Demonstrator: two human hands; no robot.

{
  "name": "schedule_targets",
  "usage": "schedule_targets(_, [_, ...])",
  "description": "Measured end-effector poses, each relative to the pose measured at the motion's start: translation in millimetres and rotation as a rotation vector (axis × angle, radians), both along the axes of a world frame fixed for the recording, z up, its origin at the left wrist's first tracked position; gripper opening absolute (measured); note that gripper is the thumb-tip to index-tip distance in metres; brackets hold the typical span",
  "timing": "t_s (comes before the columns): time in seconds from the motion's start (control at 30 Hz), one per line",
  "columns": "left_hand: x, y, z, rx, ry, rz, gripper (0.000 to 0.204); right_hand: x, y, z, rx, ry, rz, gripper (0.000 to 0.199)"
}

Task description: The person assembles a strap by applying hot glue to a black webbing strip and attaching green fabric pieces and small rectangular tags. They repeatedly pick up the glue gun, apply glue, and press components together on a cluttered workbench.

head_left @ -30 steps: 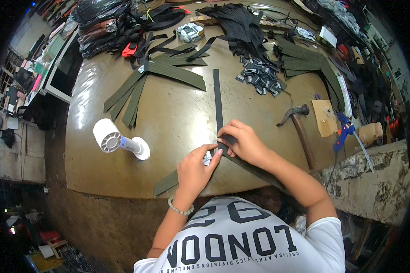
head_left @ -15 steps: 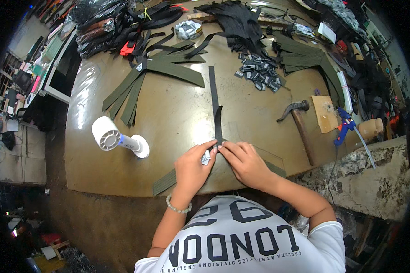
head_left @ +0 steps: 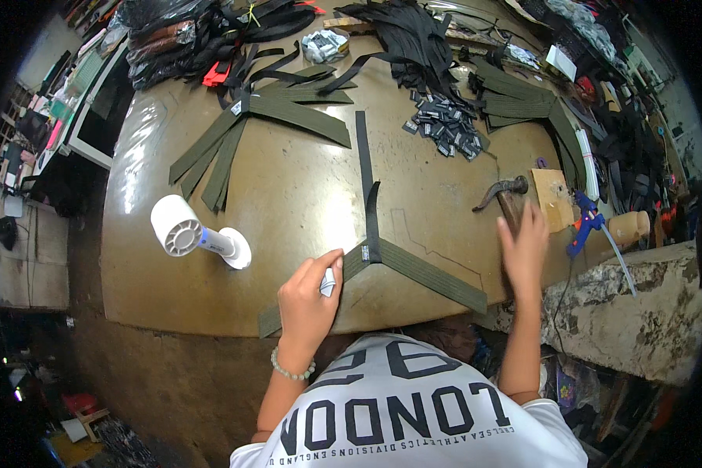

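Observation:
A green stitched strap (head_left: pixel 437 278) lies bent in a wide V at the table's front edge. A black strap (head_left: pixel 373 222) stands up from its point, where a small dark printed label (head_left: pixel 365 253) sits. My left hand (head_left: pixel 308 300) rests over the strap's left arm, fingers closed round a small white piece with grey lines (head_left: pixel 327 282), partly hidden. My right hand (head_left: pixel 525 246) is at the wooden-handled hammer (head_left: pixel 508 204), thumb and fingers apart on either side of the handle. The lower handle is hidden behind this hand.
A white handheld fan (head_left: pixel 203 234) stands at left. Green straps (head_left: pixel 288 117) fan out behind it. Dark small labels (head_left: pixel 444 125) lie heaped near black straps (head_left: pixel 413 39). A blue glue gun (head_left: pixel 585 222) and cardboard piece (head_left: pixel 552 199) lie right of the hammer.
My right hand has left the strap's point and moved right to the hammer. My left hand has drawn back slightly left, uncovering the dark label. The hammer appears unmoved.

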State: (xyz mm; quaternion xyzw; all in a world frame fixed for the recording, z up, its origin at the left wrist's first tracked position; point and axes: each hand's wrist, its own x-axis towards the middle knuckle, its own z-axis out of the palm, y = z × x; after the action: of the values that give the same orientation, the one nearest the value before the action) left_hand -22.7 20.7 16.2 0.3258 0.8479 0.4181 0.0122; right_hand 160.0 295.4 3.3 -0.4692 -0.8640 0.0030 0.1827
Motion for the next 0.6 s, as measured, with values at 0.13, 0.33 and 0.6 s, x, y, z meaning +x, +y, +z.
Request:
schedule_targets(0.13, [-2, -3, -4, -0.065, -0.008, -0.041, 0.011, 10, -6, 43, -0.351, 0.113, 0.022, 0.041])
schedule_targets(0.33, [-3, 0, -11, 0.023, 0.044, -0.036, 0.010, -48, -110, 61, -0.529, 0.365, 0.783, 0.025])
schedule_targets(0.6, [1, -4, -10, -0.049, 0.055, -0.027, 0.012, -39, -112, 50, -0.632, 0.263, 0.713, 0.032])
